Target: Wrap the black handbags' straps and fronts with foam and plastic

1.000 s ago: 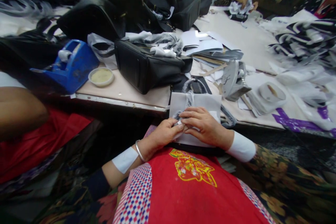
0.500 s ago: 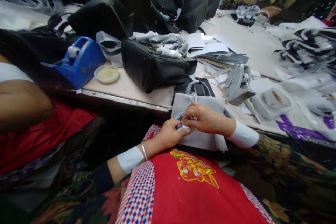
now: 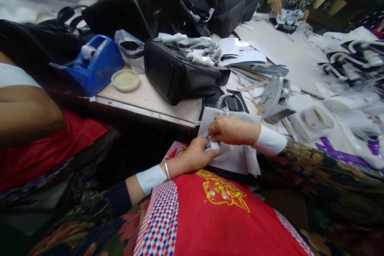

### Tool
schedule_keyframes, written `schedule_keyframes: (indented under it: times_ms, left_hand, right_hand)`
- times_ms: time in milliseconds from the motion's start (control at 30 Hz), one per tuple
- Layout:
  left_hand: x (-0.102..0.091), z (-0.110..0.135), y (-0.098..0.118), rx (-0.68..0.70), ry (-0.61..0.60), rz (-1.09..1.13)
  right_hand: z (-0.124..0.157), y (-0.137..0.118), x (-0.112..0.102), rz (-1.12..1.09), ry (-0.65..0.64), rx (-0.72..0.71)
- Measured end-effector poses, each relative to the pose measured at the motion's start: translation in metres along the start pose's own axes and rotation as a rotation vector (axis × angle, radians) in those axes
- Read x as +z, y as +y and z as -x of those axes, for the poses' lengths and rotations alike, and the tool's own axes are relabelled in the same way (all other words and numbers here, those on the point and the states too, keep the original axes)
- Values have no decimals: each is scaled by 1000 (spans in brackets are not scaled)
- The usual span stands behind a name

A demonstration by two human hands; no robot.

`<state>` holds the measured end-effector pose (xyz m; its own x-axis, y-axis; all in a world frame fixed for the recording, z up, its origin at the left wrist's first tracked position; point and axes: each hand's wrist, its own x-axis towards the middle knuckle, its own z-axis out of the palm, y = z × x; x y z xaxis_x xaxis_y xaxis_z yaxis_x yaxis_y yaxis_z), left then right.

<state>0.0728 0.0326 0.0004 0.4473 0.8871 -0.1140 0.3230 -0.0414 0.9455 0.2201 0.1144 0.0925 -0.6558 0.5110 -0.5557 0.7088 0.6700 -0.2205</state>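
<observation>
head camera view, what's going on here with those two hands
A person in a red apron is working with both bare hands at the table edge. The left hand and right hand meet over a white sheet, their fingers at a small white piece; which hand grips it is hard to tell. A plastic-wrapped loop shows beyond the sheet. On the table, a black bag lies near a blue tape dispenser.

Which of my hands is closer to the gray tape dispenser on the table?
Right. Your right hand is left of the gray tape dispenser and nearer you, not touching it; your left hand is farther left and closer to your body.
</observation>
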Motion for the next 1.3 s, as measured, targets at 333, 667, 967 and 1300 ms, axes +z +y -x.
schedule_keyframes:
  times_ms: [333, 667, 967, 1300]
  left_hand:
    - [3, -2, -1, -10, 23, 72]
    - [5, -2, -5, -30, 22, 65]
    - [2, 0, 2, -2, 35, 57]
    - [4, -2, -2, -56, 21, 53]
  right_hand:
    - [3, -21, 21, 280, 178, -110]
    - [12, -13, 42, 271, 315, -97]
    - [6, 7, 26, 37, 177, -198]
    - [2, -4, 36, 191, 248, -162]
